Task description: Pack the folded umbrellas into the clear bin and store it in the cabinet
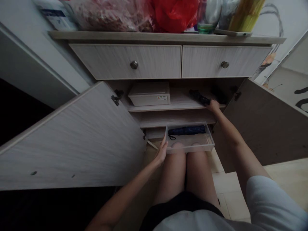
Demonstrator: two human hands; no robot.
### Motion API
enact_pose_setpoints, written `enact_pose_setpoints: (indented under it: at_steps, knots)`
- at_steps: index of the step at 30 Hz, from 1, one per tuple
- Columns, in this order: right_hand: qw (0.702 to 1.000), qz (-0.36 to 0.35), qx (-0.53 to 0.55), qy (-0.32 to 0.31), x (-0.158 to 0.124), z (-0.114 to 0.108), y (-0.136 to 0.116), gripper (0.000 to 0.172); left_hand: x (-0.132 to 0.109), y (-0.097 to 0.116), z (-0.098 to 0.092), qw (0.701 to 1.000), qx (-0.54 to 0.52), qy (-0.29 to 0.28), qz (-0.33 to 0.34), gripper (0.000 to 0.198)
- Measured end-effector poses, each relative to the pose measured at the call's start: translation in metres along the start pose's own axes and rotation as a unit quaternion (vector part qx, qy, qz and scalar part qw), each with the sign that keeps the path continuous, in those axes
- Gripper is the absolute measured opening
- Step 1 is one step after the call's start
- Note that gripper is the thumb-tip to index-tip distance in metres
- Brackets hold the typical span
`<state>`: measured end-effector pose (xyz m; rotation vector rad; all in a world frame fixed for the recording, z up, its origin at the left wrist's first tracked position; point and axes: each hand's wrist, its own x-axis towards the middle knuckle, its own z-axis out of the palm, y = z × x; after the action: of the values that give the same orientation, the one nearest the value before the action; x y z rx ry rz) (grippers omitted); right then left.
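A clear plastic tray [192, 149] rests across my knees inside the open cabinet front. My left hand [161, 151] holds the tray by its left wall, fingers along the outside. In the tray lies a folded dark blue umbrella [186, 130] with a wrist loop at its left end. My right hand [213, 106] reaches to the upper shelf [179, 102], closed round the near end of a black folded umbrella [199, 97]. Another dark object [218, 93], too dim to name, lies behind it on the right of that shelf.
A lidded white box [149, 93] sits on the shelf's left. Cabinet doors stand open at left [79, 141] and right [269, 125]. Two closed drawers [156, 61] are above. Plastic bags [176, 14], a glass [209, 16] and a bottle [59, 17] crowd the top.
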<state>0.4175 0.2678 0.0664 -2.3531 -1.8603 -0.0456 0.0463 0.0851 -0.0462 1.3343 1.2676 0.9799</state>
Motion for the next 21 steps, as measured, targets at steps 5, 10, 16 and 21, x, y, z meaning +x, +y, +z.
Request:
enact_pose_setpoints:
  at_steps: [5,10,16,21]
  knots:
    - [0.976,-0.172,0.121,-0.053,-0.034,-0.013,0.002,0.041,0.001,0.001,0.0,1.0,0.0,-0.01,0.005,0.072]
    - [0.911,-0.349,0.174,-0.134,-0.096,-0.021,-0.001,0.047,-0.004,0.004,0.001,1.0,0.002,-0.01,0.009,0.07]
    - [0.909,-0.378,0.049,-0.17,-0.153,-0.014,-0.015,0.043,-0.007,0.007,0.001,1.0,-0.003,-0.004,0.009,0.07]
    - [0.915,-0.37,-0.008,-0.162,-0.161,-0.001,-0.029,0.046,-0.01,0.009,-0.001,1.0,0.005,-0.011,0.012,0.07]
